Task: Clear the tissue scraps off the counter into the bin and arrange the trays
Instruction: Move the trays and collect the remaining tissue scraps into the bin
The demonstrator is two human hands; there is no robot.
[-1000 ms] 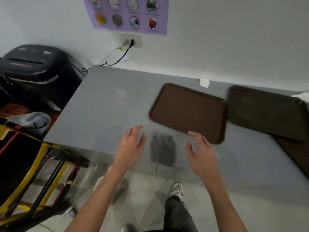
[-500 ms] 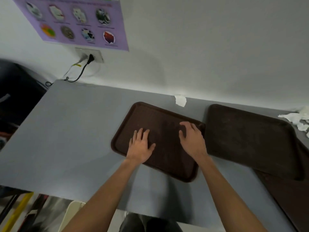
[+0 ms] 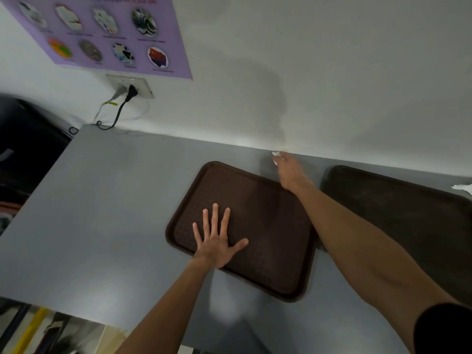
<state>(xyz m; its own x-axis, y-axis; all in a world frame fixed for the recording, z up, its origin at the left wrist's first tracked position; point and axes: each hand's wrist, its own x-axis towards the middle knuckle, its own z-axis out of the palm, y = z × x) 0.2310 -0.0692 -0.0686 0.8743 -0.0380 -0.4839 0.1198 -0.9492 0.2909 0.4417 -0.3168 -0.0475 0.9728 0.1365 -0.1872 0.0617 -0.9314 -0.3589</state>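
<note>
On the grey counter (image 3: pixel 115 200), a brown tray (image 3: pixel 268 226) is being pressed under the left hand (image 3: pixel 217 241), its fingers spread apart. A tissue scrap (image 3: pixel 275 155) is being touched at the right hand's (image 3: pixel 290 171) fingertips; whether it is being gripped cannot be told.

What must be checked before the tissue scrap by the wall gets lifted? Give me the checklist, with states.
1. Right hand at the small white tissue scrap by the wall: ok.
2. Grip closed on that scrap: cannot tell, fingers hide it.
3. Left hand flat on the brown rectangular plastic tray: ok.
4. Grey counter free of scraps: not ok, more white tissue lies at the right edge.
5. Black bin at left, lid open: cannot tell, mostly out of frame.
</note>
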